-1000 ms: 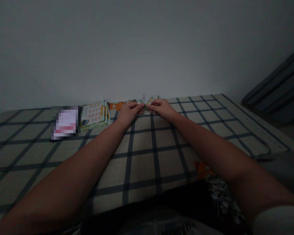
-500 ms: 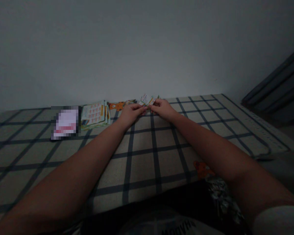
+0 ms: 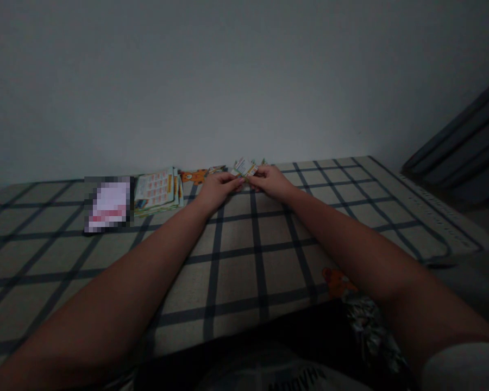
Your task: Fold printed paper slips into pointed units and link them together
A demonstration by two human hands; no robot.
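Near the wall at the far edge of the checked cloth, my left hand [image 3: 219, 189] and my right hand [image 3: 272, 182] nearly meet. Between them they pinch a small printed paper [image 3: 244, 167], its white face with coloured print turned toward me. Thumb and fingers of each hand are pressed on its lower edges. More printed paper [image 3: 217, 170] lies just behind my left hand. A stack of printed sheets [image 3: 155, 189] rests to the left of my hands.
Left of the stack lies a blurred-out white and pink item [image 3: 109, 205] with a dark edge. A plain wall [image 3: 244, 81] rises behind the checked cloth [image 3: 236, 271]. Grey folded fabric [image 3: 464, 141] hangs at the right.
The small paper between my fingers has shifted slightly and now looks flatter and more squared. Both hands stay in nearly the same place.
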